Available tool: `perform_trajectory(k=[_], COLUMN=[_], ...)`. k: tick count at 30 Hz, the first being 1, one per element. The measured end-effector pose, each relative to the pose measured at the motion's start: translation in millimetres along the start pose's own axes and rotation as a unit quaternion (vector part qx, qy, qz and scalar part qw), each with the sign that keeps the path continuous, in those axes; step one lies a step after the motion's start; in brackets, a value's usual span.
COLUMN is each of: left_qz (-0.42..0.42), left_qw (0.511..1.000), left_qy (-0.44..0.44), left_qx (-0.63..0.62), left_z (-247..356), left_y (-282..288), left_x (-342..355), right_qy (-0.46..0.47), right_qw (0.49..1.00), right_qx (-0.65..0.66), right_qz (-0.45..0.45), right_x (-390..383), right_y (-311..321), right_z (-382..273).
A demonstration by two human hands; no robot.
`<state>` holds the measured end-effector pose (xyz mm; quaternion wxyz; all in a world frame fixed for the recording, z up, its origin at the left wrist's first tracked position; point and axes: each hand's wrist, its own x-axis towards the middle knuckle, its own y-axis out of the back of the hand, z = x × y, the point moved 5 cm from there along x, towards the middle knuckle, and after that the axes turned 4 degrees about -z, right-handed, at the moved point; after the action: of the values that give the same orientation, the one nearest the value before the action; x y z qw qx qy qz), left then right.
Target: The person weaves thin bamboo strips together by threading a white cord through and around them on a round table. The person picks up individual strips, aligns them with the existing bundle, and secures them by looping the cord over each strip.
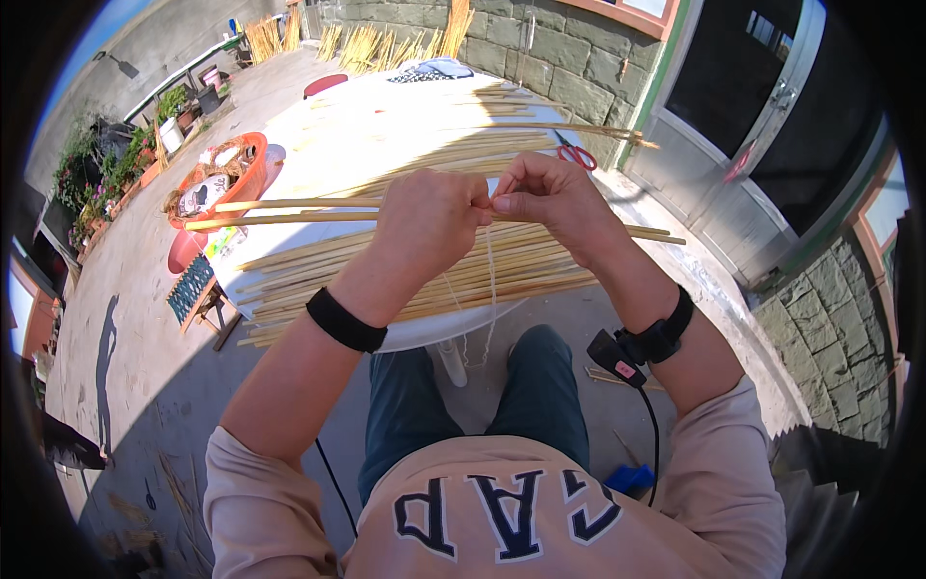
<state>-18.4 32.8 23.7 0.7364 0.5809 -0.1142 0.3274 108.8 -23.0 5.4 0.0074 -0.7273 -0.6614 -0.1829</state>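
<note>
I see my left hand (426, 217) and right hand (559, 205) pinching white string (492, 270) at dried stalks (280, 220); uneven tension could let it slip, I judge

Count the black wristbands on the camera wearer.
2: a plain black wristband around the left wrist, and another wristband around the right wrist. Any under the sleeves would be hidden.
</note>
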Motion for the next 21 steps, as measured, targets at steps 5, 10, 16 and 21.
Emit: perform_trajectory(k=[5,10,16,21], left_qz=[0.031,-0.049,-0.022,-0.070], left_qw=[0.999,0.998,0.998,0.992], left_qy=[0.024,-0.006,0.045,0.090], left_qx=[-0.015,0.040,-0.046,0.055], left_z=[-8,-6,-37,-58], left_y=[4,-24,11,26], left_x=[-3,-18,-12,-18], right_qy=[0.024,0.152,0.109,0.266], right_qw=[0.992,0.968,0.970,0.957], right_qx=[-0.105,0.049,0.201,-0.049], right_qz=[0.066,0.193,0.079,0.104], right_x=[10,23,39,13], right_y=[-5,48,38,188], right_z=[-2,-85,-112,-164])
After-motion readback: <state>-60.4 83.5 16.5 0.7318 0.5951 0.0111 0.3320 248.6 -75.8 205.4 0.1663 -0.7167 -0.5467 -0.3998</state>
